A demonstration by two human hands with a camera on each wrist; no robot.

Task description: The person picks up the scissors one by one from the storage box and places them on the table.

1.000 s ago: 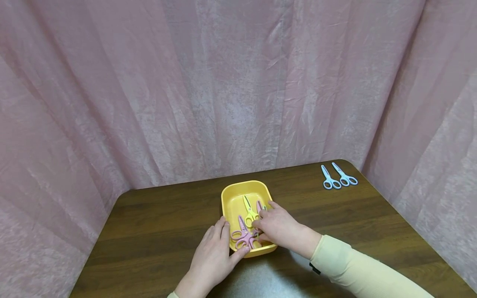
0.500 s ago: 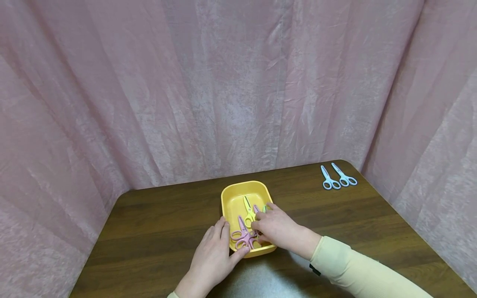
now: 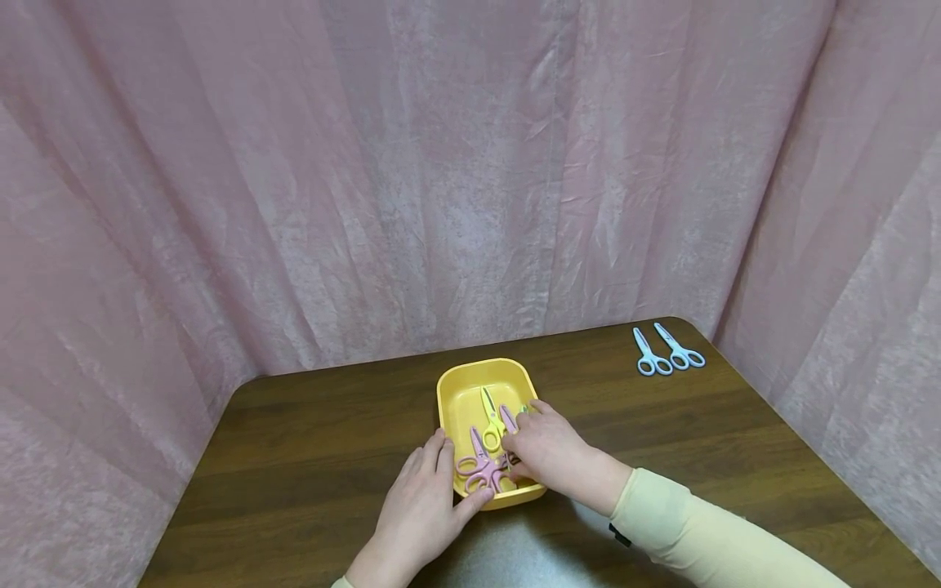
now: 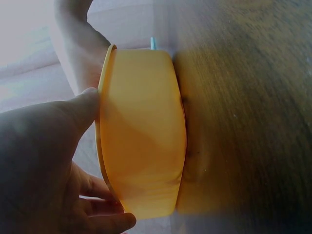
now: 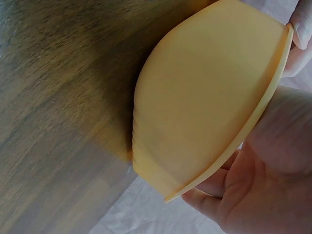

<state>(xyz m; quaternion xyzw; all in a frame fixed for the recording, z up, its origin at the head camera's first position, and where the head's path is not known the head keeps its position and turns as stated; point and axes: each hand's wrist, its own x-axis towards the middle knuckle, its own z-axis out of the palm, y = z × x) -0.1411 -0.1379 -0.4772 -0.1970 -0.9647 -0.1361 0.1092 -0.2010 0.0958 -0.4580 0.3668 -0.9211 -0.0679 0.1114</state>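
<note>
A yellow bin holds several scissors: a yellow pair, a pink pair with spread handles, and a second pink blade. A bit of green peeks out beside my right hand. That hand reaches over the bin's right side, fingers bent down among the scissors; the handles under them are hidden, and I cannot tell what it grips. My left hand holds the bin's near left corner, thumb at the front rim and fingers along the left side. The left wrist view shows its thumb against the rim.
Two light blue scissors lie side by side near the far right corner of the dark wooden table. Pink curtains hang behind the table and along its sides.
The second pink blade has shifted slightly under my right fingers, and less green shows than half a second ago. My left hand and the bin hold nearly the same place.
</note>
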